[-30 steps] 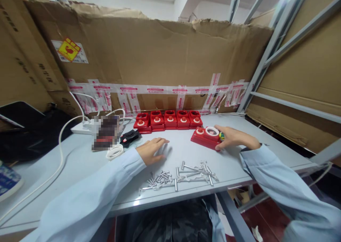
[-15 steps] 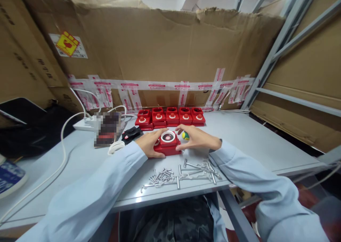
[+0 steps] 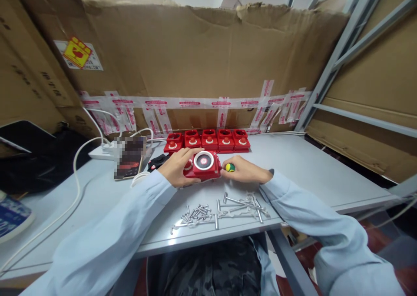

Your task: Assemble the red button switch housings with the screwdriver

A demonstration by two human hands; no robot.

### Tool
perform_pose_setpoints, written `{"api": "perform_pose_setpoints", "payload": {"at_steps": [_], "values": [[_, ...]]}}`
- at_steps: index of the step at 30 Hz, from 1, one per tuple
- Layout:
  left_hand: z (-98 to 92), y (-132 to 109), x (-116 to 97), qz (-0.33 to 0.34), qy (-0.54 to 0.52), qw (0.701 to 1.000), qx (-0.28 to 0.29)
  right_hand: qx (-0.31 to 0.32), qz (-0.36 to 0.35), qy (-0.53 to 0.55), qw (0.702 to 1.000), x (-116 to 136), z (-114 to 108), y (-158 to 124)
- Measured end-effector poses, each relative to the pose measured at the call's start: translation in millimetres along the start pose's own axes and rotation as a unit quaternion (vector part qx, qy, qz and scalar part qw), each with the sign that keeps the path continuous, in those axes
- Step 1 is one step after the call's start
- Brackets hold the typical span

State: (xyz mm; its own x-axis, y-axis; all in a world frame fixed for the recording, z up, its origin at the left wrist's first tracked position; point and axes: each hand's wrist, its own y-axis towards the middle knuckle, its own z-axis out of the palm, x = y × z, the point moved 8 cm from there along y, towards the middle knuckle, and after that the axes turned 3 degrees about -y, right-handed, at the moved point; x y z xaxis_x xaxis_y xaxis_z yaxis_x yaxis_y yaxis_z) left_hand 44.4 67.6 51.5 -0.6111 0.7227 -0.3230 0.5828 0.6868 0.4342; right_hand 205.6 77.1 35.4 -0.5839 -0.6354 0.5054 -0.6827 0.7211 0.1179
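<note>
My left hand (image 3: 177,167) grips the left side of a red alarm box (image 3: 212,172), thumb at the front and fingers over the top. The box is tipped so its round white-rimmed face turns toward me. At the right end of the box is my right hand (image 3: 245,170), its fingers curled closed around what looks like a screwdriver (image 3: 230,167). Only the rounded green-and-yellow handle end shows; the shaft is hidden. In front of the box lie a heap of screws (image 3: 197,213) and several metal T-shaped pieces (image 3: 243,202) with clear plastic strips.
Several more red alarm boxes (image 3: 209,141) stand in a row at the back. To the left are a phone (image 3: 130,159), a black item (image 3: 158,161), a white cable (image 3: 78,165) and a power strip (image 3: 100,151). A cardboard wall (image 3: 195,52) closes off the back.
The red box has been tilted up and shifted slightly away from me in my left hand. My right-hand fingers, spread before, have closed in by the box's right end.
</note>
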Motion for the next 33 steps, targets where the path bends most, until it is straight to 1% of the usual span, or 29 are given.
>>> {"api": "perform_pose_setpoints", "payload": {"at_steps": [3, 8, 11, 14, 16, 19, 21, 25, 29, 31, 33], "values": [[-3.7, -0.4, -3.5, 0.005, 0.008, 1.000, -0.016, -0.016, -0.001, 0.019, 1.000, -0.1, -0.5, -0.3], [-1.2, -0.5, -2.4, 0.002, 0.009, 1.000, -0.006, -0.053, -0.003, -0.017, 0.998, 1.3, -1.9, -1.1], [-1.0, -0.4, 1.3, 0.000, 0.011, 1.000, 0.000, -0.072, 0.002, -0.031, 0.997, 2.4, -5.0, -1.9], [-5.4, -0.4, 8.9, -0.014, 0.021, 1.000, 0.000, -0.089, 0.008, -0.046, 0.995, 3.9, -8.1, -2.0], [-10.6, -0.6, 15.2, -0.033, 0.034, 0.999, -0.004, -0.089, -0.014, -0.064, 0.994, 8.9, -5.6, -0.4], [-20.1, -0.9, 21.1, -0.055, 0.051, 0.997, -0.023, -0.070, -0.076, -0.112, 0.988, 21.3, 6.6, 4.7], [-24.7, -1.2, 22.1, -0.062, 0.055, 0.996, -0.036, -0.047, -0.094, -0.150, 0.983, 26.3, 16.9, 9.7], [-27.0, -1.5, 21.5, -0.066, 0.059, 0.995, -0.045, 0.011, -0.083, -0.208, 0.975, 28.5, 33.6, 20.8], [-25.1, -2.1, 23.3, -0.079, 0.066, 0.994, -0.035, 0.045, -0.080, -0.227, 0.970, 29.3, 43.6, 29.1], [-25.0, -2.5, 24.2, -0.086, 0.072, 0.993, -0.034, 0.057, -0.081, -0.235, 0.967, 29.0, 45.9, 30.9], [-25.8, -2.7, 23.4, -0.083, 0.076, 0.993, -0.037, 0.064, -0.086, -0.238, 0.965, 29.9, 42.4, 28.6]]}}
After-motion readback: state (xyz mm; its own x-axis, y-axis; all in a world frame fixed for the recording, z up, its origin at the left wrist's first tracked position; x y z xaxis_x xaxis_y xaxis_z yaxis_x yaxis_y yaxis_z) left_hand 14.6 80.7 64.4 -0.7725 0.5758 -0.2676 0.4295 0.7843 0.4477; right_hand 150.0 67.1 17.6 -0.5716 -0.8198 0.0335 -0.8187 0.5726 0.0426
